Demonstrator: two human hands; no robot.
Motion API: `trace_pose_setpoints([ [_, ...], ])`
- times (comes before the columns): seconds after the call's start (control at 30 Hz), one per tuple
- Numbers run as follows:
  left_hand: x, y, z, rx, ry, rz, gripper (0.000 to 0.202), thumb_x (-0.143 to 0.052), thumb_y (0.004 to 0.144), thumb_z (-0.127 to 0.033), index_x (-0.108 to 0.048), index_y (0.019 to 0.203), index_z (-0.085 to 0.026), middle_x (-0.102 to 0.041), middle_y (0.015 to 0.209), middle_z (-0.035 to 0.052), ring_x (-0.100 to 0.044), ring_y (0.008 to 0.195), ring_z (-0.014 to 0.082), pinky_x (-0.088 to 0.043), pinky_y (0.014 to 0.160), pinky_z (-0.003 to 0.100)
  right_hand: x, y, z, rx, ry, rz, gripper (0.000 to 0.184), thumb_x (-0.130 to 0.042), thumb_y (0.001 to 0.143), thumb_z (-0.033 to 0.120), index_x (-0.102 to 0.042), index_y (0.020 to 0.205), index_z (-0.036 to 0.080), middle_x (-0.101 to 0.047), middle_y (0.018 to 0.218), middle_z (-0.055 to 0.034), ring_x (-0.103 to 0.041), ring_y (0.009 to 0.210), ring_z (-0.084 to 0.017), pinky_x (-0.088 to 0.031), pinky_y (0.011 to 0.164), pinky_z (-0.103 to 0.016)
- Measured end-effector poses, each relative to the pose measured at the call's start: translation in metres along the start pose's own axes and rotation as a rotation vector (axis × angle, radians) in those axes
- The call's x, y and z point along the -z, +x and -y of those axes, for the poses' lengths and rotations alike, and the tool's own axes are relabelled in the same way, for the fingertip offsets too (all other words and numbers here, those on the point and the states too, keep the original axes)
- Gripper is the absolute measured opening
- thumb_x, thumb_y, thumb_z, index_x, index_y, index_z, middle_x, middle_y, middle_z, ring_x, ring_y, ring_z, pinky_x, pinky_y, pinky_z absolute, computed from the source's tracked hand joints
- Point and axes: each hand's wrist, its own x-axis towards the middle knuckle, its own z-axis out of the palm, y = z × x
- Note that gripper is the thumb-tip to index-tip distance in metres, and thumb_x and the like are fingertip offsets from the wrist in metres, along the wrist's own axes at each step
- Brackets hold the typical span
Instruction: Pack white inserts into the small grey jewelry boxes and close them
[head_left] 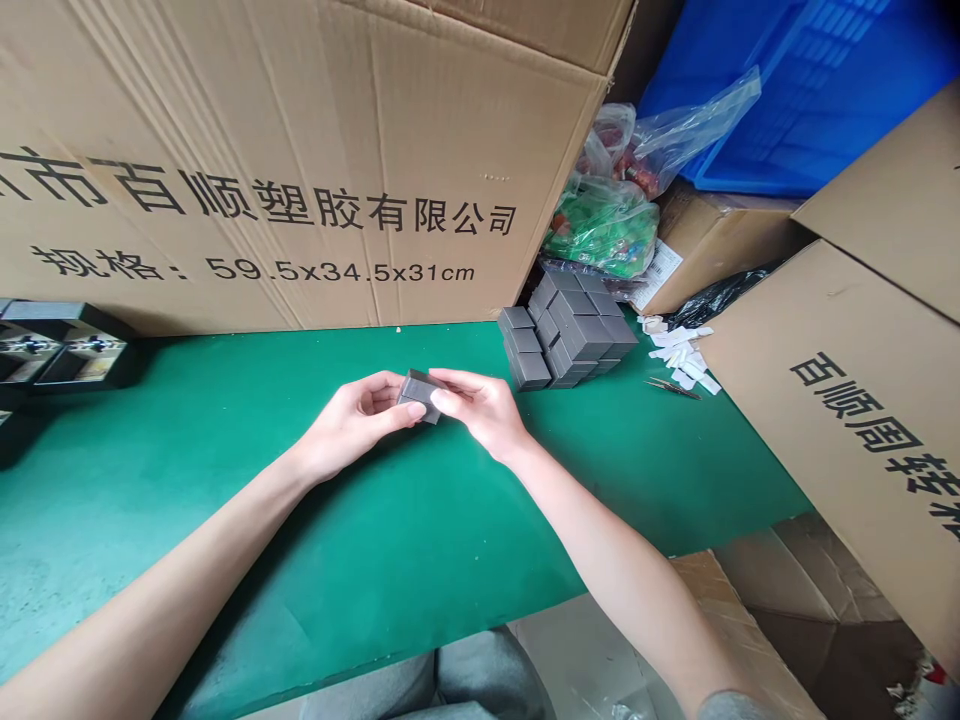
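Observation:
My left hand (360,420) and my right hand (480,405) meet above the green mat (225,520). Between their fingers they hold a small dark grey block (418,393), tilted, with one corner pointing up. Its lower part is hidden by my fingertips. To the right of my right hand, a stack of several similar grey blocks (566,332) stands on the mat, a short way from my fingers. Some tweezers (673,388) and a scatter of small white strips (682,358) lie farther right.
A large printed cardboard box (300,170) stands along the mat's far edge, with another (840,400) at right. Black boxes (67,345) sit at far left. Plastic bags (604,225) and a blue crate (795,90) lie behind. Grey-clothed knees (465,680) show below the near edge.

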Motion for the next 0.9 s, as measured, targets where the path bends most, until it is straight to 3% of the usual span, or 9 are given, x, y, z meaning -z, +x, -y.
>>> trace_pose_setpoints([
  [0.37, -0.002, 0.002, 0.001, -0.017, -0.022, -0.018, 0.045, -0.081, 0.079, -0.050, -0.068, 0.107, -0.018, -0.076, 0.113, 0.0111, -0.070, 0.105, 0.0272, -0.056, 0.092, 0.039, 0.002, 0.000, -0.007, 0.106, -0.104, 0.096, 0.053, -0.076, 0.084, 0.050, -0.070, 0.129, 0.022, -0.072, 0.128, -0.0083, -0.067, 0.118, -0.024, -0.057, 0.100, -0.038],
  [0.5, -0.005, 0.003, 0.002, -0.025, -0.034, -0.076, 0.053, -0.081, 0.080, -0.050, -0.064, 0.121, -0.019, -0.072, 0.124, 0.0104, -0.069, 0.110, 0.0271, -0.055, 0.098, 0.042, -0.001, -0.002, -0.009, 0.304, -0.398, -0.008, 0.042, -0.061, 0.096, 0.043, -0.068, 0.133, 0.025, -0.061, 0.144, -0.0086, -0.061, 0.128, -0.022, -0.058, 0.097, -0.032],
  [0.67, -0.006, 0.003, 0.002, -0.043, -0.039, -0.146, 0.057, -0.083, 0.077, -0.052, -0.062, 0.120, -0.020, -0.068, 0.133, 0.0099, -0.067, 0.119, 0.0302, -0.053, 0.105, 0.045, -0.005, -0.006, -0.010, 0.615, -0.837, -0.099, 0.041, -0.059, 0.100, 0.036, -0.065, 0.138, 0.022, -0.061, 0.142, -0.0116, -0.058, 0.129, -0.022, -0.048, 0.115, -0.037],
  [0.9, -0.006, 0.003, 0.001, -0.024, -0.041, -0.068, 0.057, -0.082, 0.077, -0.053, -0.064, 0.117, -0.018, -0.071, 0.127, 0.0116, -0.066, 0.121, 0.0318, -0.053, 0.107, 0.049, -0.004, -0.007, -0.013, 0.728, -1.063, -0.060, 0.046, -0.054, 0.103, 0.030, -0.055, 0.148, 0.026, -0.065, 0.139, -0.0079, -0.057, 0.129, -0.022, -0.049, 0.114, -0.038],
])
